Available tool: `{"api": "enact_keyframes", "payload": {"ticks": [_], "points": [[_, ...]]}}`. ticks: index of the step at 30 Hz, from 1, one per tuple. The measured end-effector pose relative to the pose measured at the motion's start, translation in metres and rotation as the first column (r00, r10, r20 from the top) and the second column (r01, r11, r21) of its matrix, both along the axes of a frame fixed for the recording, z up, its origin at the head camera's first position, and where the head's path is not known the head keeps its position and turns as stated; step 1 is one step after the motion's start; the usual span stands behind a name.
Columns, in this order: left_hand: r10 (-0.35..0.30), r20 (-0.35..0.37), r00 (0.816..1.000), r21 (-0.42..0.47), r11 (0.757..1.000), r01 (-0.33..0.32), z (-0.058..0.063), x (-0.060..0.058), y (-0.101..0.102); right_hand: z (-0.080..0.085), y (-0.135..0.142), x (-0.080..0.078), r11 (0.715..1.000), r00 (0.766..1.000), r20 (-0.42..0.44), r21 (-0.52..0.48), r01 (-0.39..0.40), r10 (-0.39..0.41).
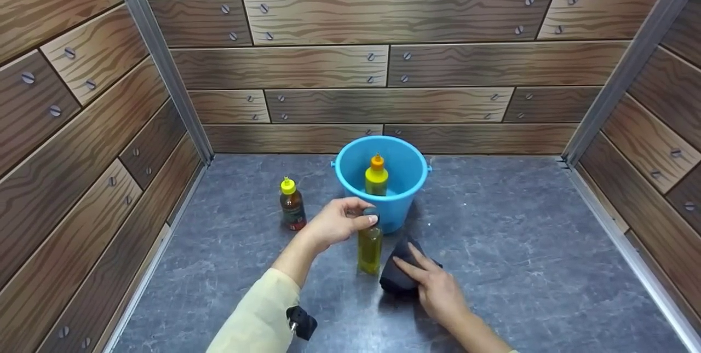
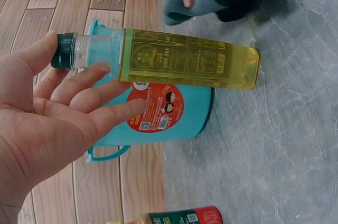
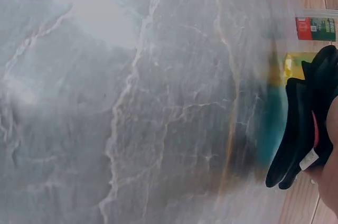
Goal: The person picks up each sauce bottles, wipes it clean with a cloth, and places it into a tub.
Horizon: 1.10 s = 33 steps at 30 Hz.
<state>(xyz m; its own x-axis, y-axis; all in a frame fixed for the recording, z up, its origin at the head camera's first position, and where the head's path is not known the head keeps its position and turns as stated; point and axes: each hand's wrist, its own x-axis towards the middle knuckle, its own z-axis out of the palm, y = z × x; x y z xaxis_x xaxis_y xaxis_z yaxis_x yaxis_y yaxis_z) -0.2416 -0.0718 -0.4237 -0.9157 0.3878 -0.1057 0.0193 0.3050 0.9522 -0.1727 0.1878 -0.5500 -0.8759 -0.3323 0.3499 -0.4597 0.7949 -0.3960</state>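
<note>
My left hand (image 1: 338,223) pinches the dark cap of a clear oil bottle (image 2: 179,58) between thumb and fingers. The bottle holds yellow-green oil and stands upright on the tabletop, in front of a blue bucket (image 1: 402,208). Just right of the bottle, my right hand (image 1: 442,294) holds a folded dark cloth (image 1: 402,271), two fingers lying along its top and the thumb hidden. In the right wrist view the cloth (image 3: 296,129) shows a pink edge and a white tag. Inside the bucket is a yellow squeeze bottle (image 1: 376,179) with an orange cap.
Left of the bucket stands a brown bottle (image 1: 293,209) with a yellow nozzle cap. The grey marbled tabletop (image 1: 526,243) is bounded by wood-patterned walls (image 1: 328,65) on the left, back and right. A red round label (image 2: 168,109) faces forward on the bucket.
</note>
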Motion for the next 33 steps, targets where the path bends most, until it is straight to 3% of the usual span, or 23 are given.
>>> {"api": "enact_keyframes", "payload": {"ticks": [6, 15, 33], "points": [[-0.015, -0.005, 1.000, 0.022, 1.000, 0.015, -0.001, -0.002, 0.002, 0.012, -0.004, 0.001, 0.998, 0.991, -0.130, -0.068, -0.009, 0.001], [0.008, 0.004, 1.000, -0.006, 1.000, -0.008, 0.001, 0.000, 0.003, 0.031, -0.021, -0.006, 0.984, 0.951, -0.303, -0.146, -0.106, 0.058], [0.018, 0.027, 0.999, -0.022, 1.000, -0.017, 0.000, -0.003, -0.001, 0.038, -0.041, -0.019, 0.959, 0.949, -0.288, -0.208, -0.190, 0.125]]}}
